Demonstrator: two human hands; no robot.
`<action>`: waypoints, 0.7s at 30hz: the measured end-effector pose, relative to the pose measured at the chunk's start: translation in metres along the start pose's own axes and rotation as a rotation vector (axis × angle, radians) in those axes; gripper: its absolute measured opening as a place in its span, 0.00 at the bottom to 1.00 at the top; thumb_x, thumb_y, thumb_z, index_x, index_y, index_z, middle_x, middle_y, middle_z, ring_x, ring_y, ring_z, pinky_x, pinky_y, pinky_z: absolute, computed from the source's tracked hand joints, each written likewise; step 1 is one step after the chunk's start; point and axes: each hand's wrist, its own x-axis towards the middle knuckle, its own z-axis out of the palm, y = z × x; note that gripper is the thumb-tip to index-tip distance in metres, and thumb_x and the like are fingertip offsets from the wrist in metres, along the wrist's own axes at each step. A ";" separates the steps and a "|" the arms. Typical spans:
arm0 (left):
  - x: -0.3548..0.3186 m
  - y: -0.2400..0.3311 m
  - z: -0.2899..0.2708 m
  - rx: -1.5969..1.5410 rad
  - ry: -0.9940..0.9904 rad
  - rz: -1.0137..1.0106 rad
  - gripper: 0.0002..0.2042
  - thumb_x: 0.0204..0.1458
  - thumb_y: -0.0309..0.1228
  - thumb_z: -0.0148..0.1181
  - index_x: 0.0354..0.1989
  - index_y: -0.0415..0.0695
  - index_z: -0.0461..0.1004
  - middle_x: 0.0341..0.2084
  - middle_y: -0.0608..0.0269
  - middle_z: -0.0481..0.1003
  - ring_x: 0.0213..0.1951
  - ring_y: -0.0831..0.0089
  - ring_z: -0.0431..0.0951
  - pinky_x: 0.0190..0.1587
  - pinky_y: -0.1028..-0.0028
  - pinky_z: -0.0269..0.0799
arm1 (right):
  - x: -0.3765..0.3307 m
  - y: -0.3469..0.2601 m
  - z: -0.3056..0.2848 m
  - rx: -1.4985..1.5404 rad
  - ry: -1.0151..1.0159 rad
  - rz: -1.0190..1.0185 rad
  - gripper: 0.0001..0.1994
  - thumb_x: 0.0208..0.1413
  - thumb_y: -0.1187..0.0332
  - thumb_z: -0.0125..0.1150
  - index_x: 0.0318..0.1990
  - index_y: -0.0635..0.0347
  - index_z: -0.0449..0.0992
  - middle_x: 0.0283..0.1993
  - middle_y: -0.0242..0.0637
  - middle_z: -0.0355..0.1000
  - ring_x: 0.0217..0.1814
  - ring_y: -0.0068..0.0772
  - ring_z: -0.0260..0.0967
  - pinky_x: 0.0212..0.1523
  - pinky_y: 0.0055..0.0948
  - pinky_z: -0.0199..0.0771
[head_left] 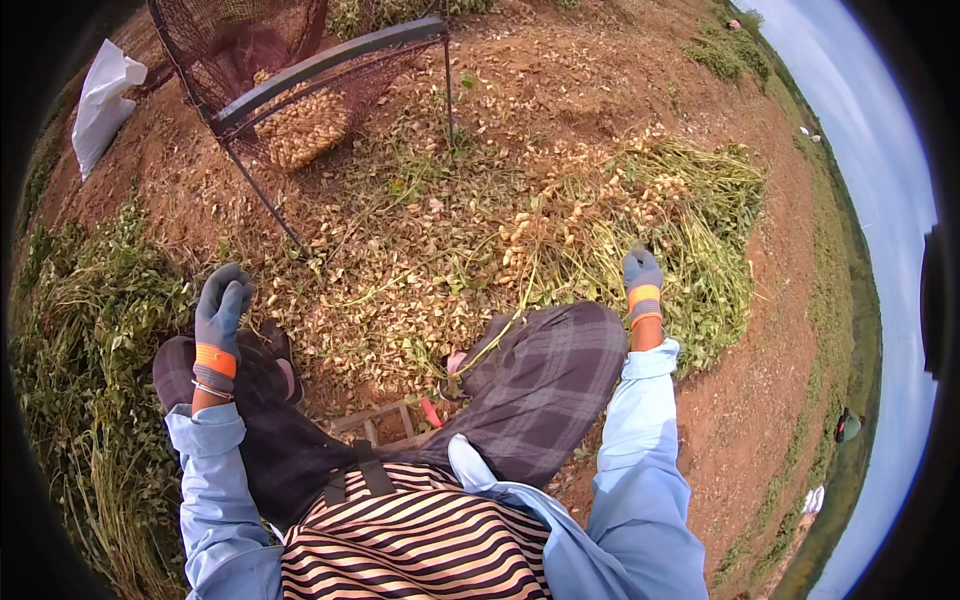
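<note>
My left hand (pixel 219 318), in a grey-blue glove with an orange cuff, is raised over my left knee beside a leafy green heap. Its fingers are loosely bent with a gap between them, and nothing shows in them. On the right, my gloved right hand (pixel 643 278) is closed at the near edge of a pile of peanut plants (pixel 705 215), just past my right knee. Stems run up to its fingers, though the grip itself is partly hidden. Pale peanut pods (pixel 515 240) hang in clusters from the roots at the pile's left side.
Ahead on the left, a dark net on a metal-barred frame (pixel 330 70) stands over a mound of picked peanuts (pixel 300 125). A white sack (pixel 103 105) is beyond it. Cut greenery (pixel 85 370) lies along my left. A small wooden stool frame (pixel 375 420) shows between my legs.
</note>
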 end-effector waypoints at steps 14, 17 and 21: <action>0.017 -0.035 0.039 0.128 -0.162 -0.063 0.13 0.52 0.29 0.48 0.46 0.40 0.65 0.32 0.69 0.69 0.30 0.84 0.68 0.27 0.86 0.62 | 0.018 -0.029 0.030 -1.008 -0.367 0.288 0.32 0.38 0.50 0.62 0.52 0.54 0.65 0.53 0.44 0.63 0.53 0.41 0.62 0.48 0.35 0.66; 0.019 -0.037 0.040 0.140 -0.186 -0.068 0.13 0.52 0.29 0.48 0.46 0.41 0.66 0.32 0.69 0.69 0.30 0.84 0.68 0.27 0.86 0.63 | 0.029 -0.016 0.030 -1.009 -0.455 0.328 0.20 0.39 0.54 0.60 0.41 0.51 0.75 0.45 0.40 0.69 0.49 0.39 0.65 0.45 0.35 0.67; 0.017 -0.038 0.039 0.142 -0.145 -0.077 0.12 0.52 0.29 0.48 0.45 0.41 0.66 0.32 0.69 0.70 0.31 0.83 0.69 0.27 0.86 0.63 | 0.012 -0.023 0.022 -0.902 -0.207 -0.059 0.17 0.39 0.61 0.56 0.40 0.54 0.74 0.41 0.38 0.69 0.45 0.39 0.64 0.46 0.38 0.64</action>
